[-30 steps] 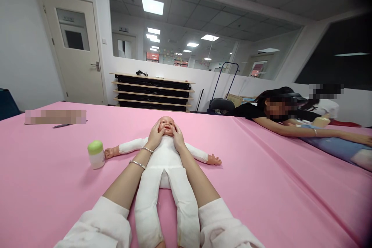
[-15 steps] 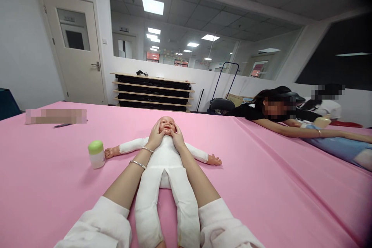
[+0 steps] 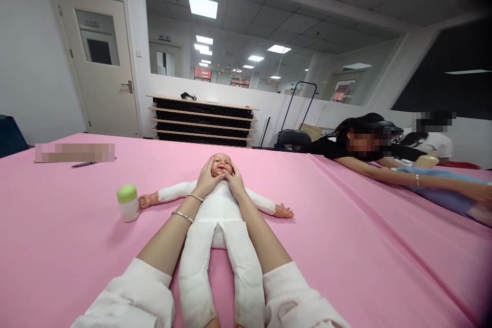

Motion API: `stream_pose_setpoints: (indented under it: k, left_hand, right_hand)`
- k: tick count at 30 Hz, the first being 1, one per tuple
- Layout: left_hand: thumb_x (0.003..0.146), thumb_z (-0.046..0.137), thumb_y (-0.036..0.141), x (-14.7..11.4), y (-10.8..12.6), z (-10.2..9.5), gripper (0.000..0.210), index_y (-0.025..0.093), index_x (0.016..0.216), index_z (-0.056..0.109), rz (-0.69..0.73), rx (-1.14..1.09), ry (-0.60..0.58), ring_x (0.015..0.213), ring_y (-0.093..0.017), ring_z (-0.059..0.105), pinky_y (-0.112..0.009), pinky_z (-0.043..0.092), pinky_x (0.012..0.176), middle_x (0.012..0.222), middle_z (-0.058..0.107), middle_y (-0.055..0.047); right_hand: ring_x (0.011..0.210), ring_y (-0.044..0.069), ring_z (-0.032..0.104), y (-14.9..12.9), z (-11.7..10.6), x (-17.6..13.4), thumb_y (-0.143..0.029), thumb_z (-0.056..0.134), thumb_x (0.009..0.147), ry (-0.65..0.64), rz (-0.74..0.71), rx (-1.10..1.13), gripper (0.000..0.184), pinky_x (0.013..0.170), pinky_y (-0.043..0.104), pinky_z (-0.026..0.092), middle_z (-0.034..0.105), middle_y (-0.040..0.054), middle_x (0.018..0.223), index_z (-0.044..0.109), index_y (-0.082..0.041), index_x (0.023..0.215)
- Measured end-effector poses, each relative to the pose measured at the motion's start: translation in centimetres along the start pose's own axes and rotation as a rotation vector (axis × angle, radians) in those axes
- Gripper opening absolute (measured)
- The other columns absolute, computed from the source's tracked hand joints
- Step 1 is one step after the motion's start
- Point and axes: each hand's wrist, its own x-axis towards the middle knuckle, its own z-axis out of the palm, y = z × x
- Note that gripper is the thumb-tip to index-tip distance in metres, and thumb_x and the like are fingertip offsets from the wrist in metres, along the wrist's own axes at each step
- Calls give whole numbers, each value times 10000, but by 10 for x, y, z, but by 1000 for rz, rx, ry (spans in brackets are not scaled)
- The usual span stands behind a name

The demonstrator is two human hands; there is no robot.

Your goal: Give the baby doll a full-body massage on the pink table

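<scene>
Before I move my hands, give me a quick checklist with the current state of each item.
1. Left hand against the doll's face: ok.
2. Right hand against the opposite side: ok.
3. Doll lying face up: ok.
4. Jar upright, green lid on: ok.
5. Jar apart from the doll's nearby hand: cannot tell.
6. Bracelets off: not ok, two on the left arm.

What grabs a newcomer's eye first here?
The white-bodied baby doll, face up at centre on the pink tabletop, its head between the person's left hand and right hand. Then the green-lidded jar left of it, and a person in black leaning over the table at picture right.
</scene>
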Motion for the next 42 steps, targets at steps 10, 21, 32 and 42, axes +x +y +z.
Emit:
stream_pose_setpoints:
  k: [10, 21, 32, 42]
  left_hand:
    - [761, 576, 271, 3, -6, 0, 558, 179, 1288, 419, -11, -40, -4, 1272, -231, 348, -385, 241, 1081, 1351, 421, -90]
    - [775, 577, 355, 3, -2, 0, 551, 169, 1275, 439, -17, -72, -3, 1274, -243, 343, -386, 236, 1081, 1343, 431, -99]
    - [660, 683, 269, -2, 2, -1, 696, 169, 1294, 413, 0, 29, -1, 1271, -257, 339, -390, 246, 1075, 1349, 413, -113]
    - [878, 400, 359, 5, -3, 0, 433, 156, 1255, 462, -38, -39, 0, 1276, -202, 348, -362, 232, 1088, 1356, 422, -95]
  right_hand:
    - [1205, 207, 438, 1, 1, 2, -340, 636, 672, 31, 8, 3, 556, 1031, 366, 344, 503, 32, 1285, 518, -223, 1202]
    - [1219, 208, 431, -4, 2, -1, -528, 499, 762, 36, 13, -7, 545, 1041, 355, 327, 503, 61, 1286, 532, -185, 1184]
    - [1240, 215, 399, -6, 2, -4, -335, 676, 612, 36, 13, -43, 663, 1065, 353, 286, 442, 81, 1337, 484, -161, 1223]
    - [1223, 195, 422, 2, 3, 3, -387, 452, 787, 75, 36, -8, 484, 1054, 341, 301, 472, 83, 1312, 514, -136, 1196]
